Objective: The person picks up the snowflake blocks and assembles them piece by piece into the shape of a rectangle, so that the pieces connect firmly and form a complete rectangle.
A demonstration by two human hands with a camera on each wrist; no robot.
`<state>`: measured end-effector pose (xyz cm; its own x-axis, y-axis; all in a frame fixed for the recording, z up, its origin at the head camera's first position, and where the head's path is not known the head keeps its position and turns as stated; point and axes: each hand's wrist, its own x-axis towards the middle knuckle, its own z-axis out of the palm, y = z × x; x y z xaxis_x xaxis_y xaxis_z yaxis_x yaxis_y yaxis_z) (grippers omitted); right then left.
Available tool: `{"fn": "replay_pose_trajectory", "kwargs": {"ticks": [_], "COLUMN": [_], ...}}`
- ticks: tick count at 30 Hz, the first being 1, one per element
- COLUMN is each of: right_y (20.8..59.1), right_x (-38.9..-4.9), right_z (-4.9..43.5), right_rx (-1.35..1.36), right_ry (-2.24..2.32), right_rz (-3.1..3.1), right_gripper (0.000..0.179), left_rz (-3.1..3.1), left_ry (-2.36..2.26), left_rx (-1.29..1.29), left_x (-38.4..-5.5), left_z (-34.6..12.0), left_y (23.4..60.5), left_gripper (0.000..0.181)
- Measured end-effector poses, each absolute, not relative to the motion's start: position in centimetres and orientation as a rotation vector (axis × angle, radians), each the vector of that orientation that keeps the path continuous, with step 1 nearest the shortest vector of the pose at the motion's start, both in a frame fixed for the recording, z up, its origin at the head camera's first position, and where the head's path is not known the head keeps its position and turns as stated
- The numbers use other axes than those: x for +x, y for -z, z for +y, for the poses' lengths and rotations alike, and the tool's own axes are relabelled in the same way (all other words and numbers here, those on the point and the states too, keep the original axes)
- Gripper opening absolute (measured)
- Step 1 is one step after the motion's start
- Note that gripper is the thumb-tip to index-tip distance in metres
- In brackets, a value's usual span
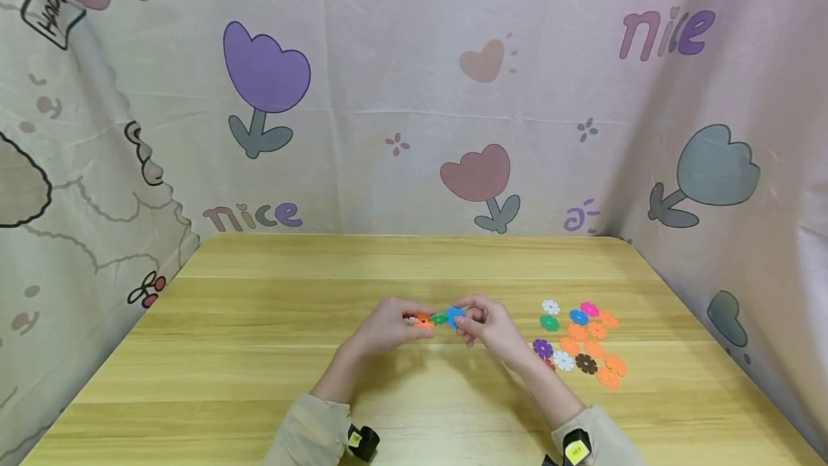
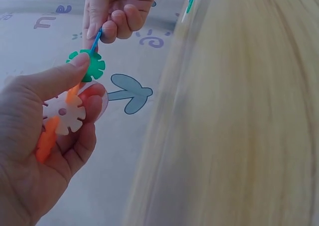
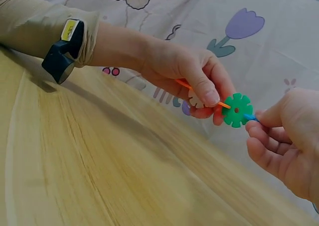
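My left hand grips a short chain of notched plastic discs above the table. In the left wrist view, the chain has an orange disc, a white disc, another orange disc, mostly covered by fingers, and a green disc at its far end. Between thumb and fingers, my right hand pinches a blue disc. Its edge meets the green disc's rim, and the two stand crosswise to each other in the right wrist view.
Loose notched discs lie on the wooden table to the right: several orange ones, a purple one, a brown one, plus white, green, blue, pink and red. A printed curtain hangs behind the table and along both sides.
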<state>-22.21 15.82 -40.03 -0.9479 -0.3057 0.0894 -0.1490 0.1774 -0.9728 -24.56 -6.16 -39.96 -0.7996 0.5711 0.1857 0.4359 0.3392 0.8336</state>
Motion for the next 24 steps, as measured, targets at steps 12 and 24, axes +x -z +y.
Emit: {"fn": "replay_pose_trajectory", "kwargs": {"ticks": [12,24], "right_y": [39.92,40.34], "right_x": [-21.84,-22.18], "right_z": [15.54,15.64], "right_rx": [-0.469,-0.434], "right_ry": [1.951,1.892], "right_rz": [2.224,2.264], "right_gripper": [0.026,0.031], "left_rz": [2.401,2.455], "left_ry": [-1.493,-1.315], "left_rx": [0.964,0.957], "left_x": [-24.17,-24.46], "left_z": [-6.06,-6.0], "left_y": [39.45,39.63], "left_gripper": [0.028,0.045]}}
